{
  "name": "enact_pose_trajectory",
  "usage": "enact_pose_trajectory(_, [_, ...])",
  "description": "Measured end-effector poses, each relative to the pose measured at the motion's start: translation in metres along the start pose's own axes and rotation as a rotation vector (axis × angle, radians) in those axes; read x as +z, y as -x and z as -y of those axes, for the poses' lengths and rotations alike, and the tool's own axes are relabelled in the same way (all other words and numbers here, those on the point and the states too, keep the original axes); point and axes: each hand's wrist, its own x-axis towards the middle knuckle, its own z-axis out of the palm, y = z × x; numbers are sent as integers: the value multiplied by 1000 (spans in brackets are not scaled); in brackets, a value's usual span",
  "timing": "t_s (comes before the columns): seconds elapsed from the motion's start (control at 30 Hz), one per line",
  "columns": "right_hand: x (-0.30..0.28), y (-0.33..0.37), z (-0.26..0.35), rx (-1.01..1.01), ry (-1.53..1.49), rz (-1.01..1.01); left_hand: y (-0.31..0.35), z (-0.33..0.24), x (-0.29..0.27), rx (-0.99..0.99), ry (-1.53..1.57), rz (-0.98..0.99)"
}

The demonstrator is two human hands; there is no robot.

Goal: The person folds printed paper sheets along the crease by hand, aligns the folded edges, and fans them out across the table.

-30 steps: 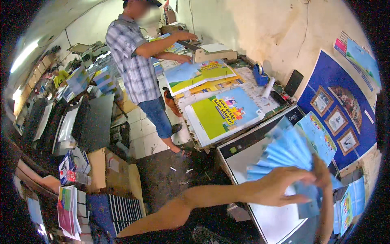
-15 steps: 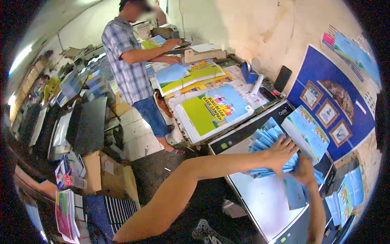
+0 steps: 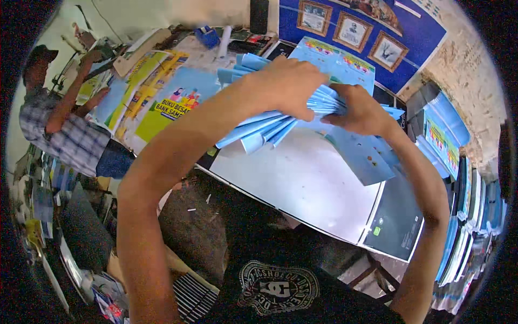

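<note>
A fanned bundle of folded light-blue paper sheets (image 3: 261,129) lies across the far part of a white-topped board. My left hand (image 3: 294,86) is closed over the bundle's middle, thumb on the near side. Close beside it, my right hand (image 3: 359,110) pinches the sheets where they bunch tightly together. The folds spread widest to the left of my left hand, and a few tips stick out past my right wrist. Below my right hand, a flat blue sheet (image 3: 364,159) rests on the white board (image 3: 302,173). Just behind the hands sits a stack of blue printed covers (image 3: 337,62).
At the left, a co-worker in a checked shirt (image 3: 59,129) reaches over a table with green-and-blue printed sheets (image 3: 162,108). A blue tape dispenser (image 3: 208,36) stands at the back. Piles of blue booklets (image 3: 442,135) line the right side. Framed pictures (image 3: 350,32) hang on the blue wall panel.
My view has swung to the right, bringing both forearms and my dark shirt into sight. My left hand's spread fingers have closed around the bundle.
</note>
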Motion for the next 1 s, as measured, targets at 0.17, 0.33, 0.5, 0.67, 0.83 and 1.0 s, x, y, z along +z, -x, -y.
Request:
enact_pose_trajectory(0.17, [59, -4, -33, -90, -48, 106, 10, 2, 47, 32, 86, 211])
enact_pose_trajectory(0.33, [77, 12, -47, -21, 22, 29, 30, -12, 55, 51, -23, -29])
enact_pose_trajectory(0.5, [65, 13, -28, 46, 31, 118, 43, -33, 12, -12, 64, -385])
enact_pose_trajectory(0.67, [66, 15, -20, 97, 101, 129, 80, -47, 94, -95, 2, -196])
enact_pose_trajectory(0.83, [63, 20, -17, 92, 114, 150, 59, -47, 28, -163, 47, -352])
enact_pose_trajectory(1.0, [70, 16, -15, 78, 117, 150, 22, -20, 60, -57, -5, -442])
